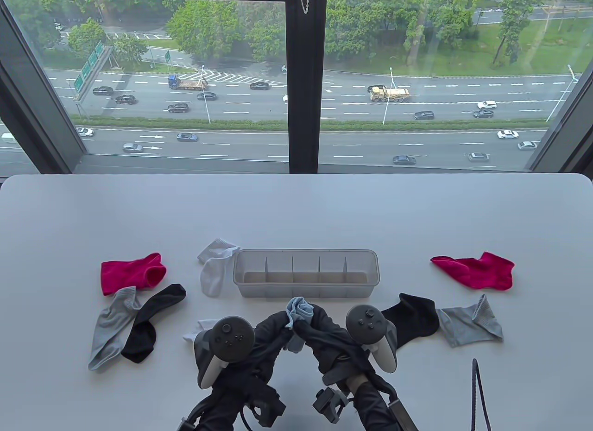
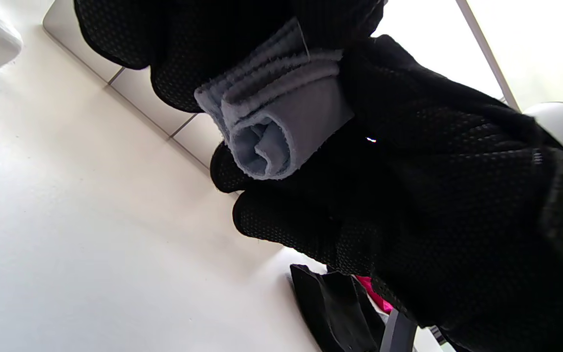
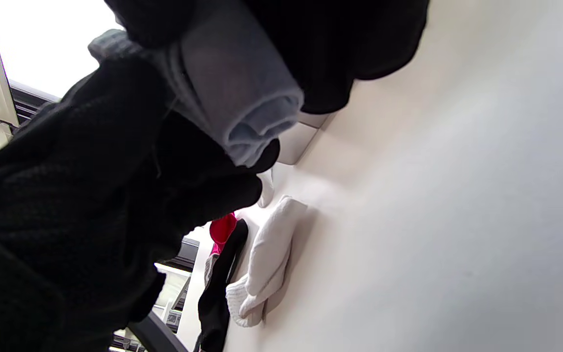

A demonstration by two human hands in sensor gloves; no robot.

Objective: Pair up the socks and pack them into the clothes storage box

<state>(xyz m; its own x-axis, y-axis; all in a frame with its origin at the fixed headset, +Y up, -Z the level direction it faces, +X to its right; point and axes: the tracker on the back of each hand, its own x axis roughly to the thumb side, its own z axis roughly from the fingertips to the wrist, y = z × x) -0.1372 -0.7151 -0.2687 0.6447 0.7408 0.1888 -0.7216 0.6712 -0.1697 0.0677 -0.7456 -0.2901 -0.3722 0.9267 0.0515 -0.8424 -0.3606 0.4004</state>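
Both gloved hands meet just in front of the storage box (image 1: 305, 290) and grip a rolled light-blue sock bundle (image 1: 299, 310) between them. My left hand (image 1: 281, 323) holds it from the left, my right hand (image 1: 319, 320) from the right. The left wrist view shows the blue roll (image 2: 274, 127) with its layered cuffs, pinched by black-gloved fingers (image 2: 184, 73). In the right wrist view the same roll (image 3: 242, 93) pokes out between the fingers. The translucent box has several divided compartments that look empty.
Loose socks lie on the white table: a red sock (image 1: 132, 273), grey sock (image 1: 111, 326) and black sock (image 1: 150, 322) at left, white socks (image 1: 215, 269) by the box's left end, another white sock (image 1: 193, 332) under my left hand, and black (image 1: 412, 322), grey (image 1: 470, 326) and red (image 1: 477, 271) socks at right.
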